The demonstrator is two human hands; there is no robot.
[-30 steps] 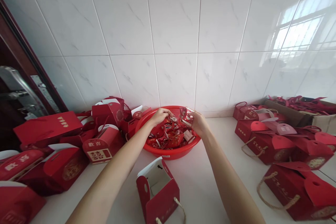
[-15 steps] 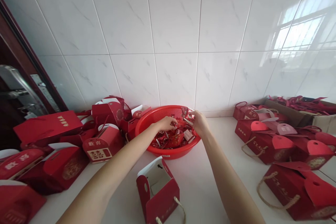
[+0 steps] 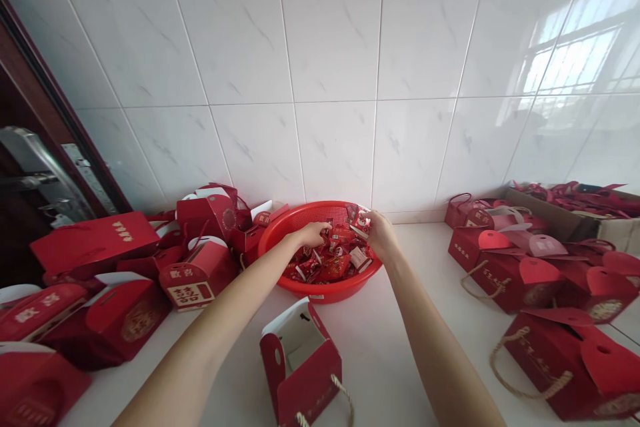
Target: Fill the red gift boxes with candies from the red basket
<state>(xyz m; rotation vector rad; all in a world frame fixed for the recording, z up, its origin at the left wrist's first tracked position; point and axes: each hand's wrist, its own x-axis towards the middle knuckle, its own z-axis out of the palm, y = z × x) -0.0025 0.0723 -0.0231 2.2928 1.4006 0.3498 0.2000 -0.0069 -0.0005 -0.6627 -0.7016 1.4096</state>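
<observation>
A red plastic basket stands against the tiled wall, with many small red wrapped packets inside. My left hand reaches over its left side, fingers bent down at the packets; whether it grips one is hidden. At the basket's right rim, my right hand is closed on a red and white packet, held above the others. Between my forearms, in front of the basket, an open red gift box with a rope handle shows its pale inside.
Many red gift boxes crowd the left side, beside a door with a metal handle. More rope-handled boxes stand on the right. Behind them a cardboard box holds dark red ribbon-like pieces.
My left hand has shifted slightly left and back within the basket, uncovering more packets. My right hand stays nearly still with its packet.
</observation>
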